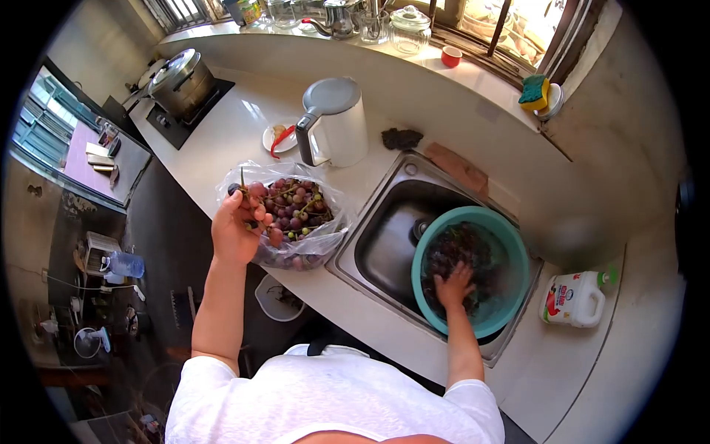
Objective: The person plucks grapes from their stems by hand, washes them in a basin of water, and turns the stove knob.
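My left hand is closed on a small bunch of reddish grapes, held up by its stem. Just behind it, a clear plastic bag lies open on the counter, full of red, purple and green grapes. My right hand reaches into a teal basin, fingers spread over dark grapes that seem to lie in water. The basin rests over the right part of the steel sink.
Behind the bag stand a white pitcher and a small plate with a red chili. A detergent jug is right of the sink. A pot sits on the far-left stove. Below the counter edge is a white bin.
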Demonstrator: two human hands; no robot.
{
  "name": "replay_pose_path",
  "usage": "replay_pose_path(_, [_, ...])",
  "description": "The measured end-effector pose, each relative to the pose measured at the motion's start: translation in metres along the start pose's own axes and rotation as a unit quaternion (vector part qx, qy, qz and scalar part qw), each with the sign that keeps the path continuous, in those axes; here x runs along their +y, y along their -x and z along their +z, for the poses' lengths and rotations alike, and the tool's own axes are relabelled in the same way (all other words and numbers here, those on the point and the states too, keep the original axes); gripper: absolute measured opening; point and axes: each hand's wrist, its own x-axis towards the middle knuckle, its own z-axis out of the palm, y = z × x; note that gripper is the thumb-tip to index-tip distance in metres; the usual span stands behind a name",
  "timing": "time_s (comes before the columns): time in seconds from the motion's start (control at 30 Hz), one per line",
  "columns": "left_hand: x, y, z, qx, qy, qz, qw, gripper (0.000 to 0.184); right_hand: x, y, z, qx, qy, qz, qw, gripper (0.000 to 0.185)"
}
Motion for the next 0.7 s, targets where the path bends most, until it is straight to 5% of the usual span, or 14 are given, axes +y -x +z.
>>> replay_pose_path(0.07, [-0.001, 0.004, -0.003, 0.007, 0.012, -0.003, 1.000, 0.031, -0.010, 0.002, -0.015, 0.007, -0.025, -0.201, 0.979, 0.075])
replay_pose_path(0.13, [-0.002, 0.004, -0.001, 0.012, 0.028, -0.017, 0.999, 0.031, -0.013, -0.012, -0.036, -0.011, 0.086, -0.238, 0.967, 0.070])
replay_pose_path(0.37, [0.007, 0.003, -0.015, -0.075, 0.026, 0.004, 0.997, 0.035, 0.035, -0.021, -0.014, -0.062, 0.042, -0.060, 0.995, 0.071])
replay_pose_path(0.43, [0.003, 0.019, -0.020, -0.075, 0.029, -0.019, 0.997, 0.035, 0.035, 0.030, 0.000, -0.074, -0.074, -0.089, 0.991, 0.073])
replay_pose_path(0.57, [0.001, 0.026, -0.018, -0.081, 0.025, -0.029, 0.996, 0.033, -0.006, 0.023, -0.002, -0.012, 0.029, -0.336, 0.941, 0.065])
replay_pose_path(0.7, [0.000, 0.021, -0.003, -0.078, 0.005, -0.004, 0.997, 0.032, -0.035, -0.055, -0.052, -0.005, 0.100, -0.261, 0.960, 0.061])
